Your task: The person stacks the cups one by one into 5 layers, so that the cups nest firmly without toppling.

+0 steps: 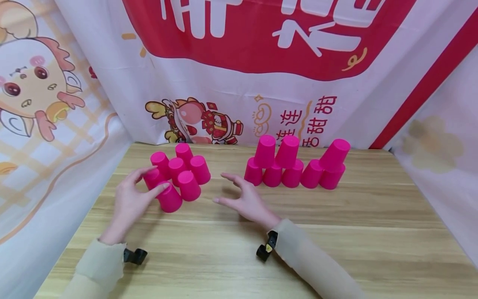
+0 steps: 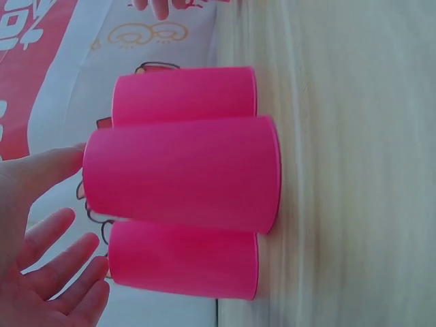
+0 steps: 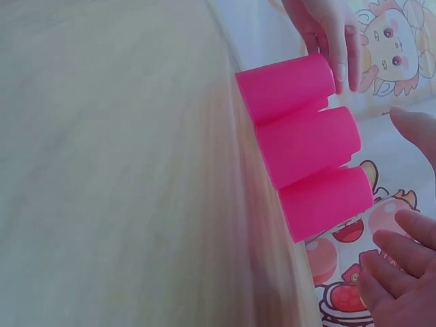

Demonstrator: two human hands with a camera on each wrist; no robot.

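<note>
Several pink plastic cups stand upside down in a close cluster on the left of the table. My left hand point(image 1: 131, 196) is at the cluster's left side, fingers spread. Its thumb lies at the top edge of the front cup point(image 1: 170, 200), and its index finger reaches over the cup behind it point(image 1: 150, 179). In the left wrist view, the thumb meets the narrow end of the nearest cup point(image 2: 180, 174) while the other fingers stay extended. My right hand point(image 1: 253, 204) holds nothing; thumb and fingers are spread apart, pointing at the cluster from its right side.
To the right stands a row of upside-down pink cups point(image 1: 291, 174). Two upper cups point(image 1: 265, 152) sit on its left part and one upper cup point(image 1: 335, 155) on its right end. A printed cloth point(image 1: 209, 83) hangs behind the wooden table point(image 1: 209, 257).
</note>
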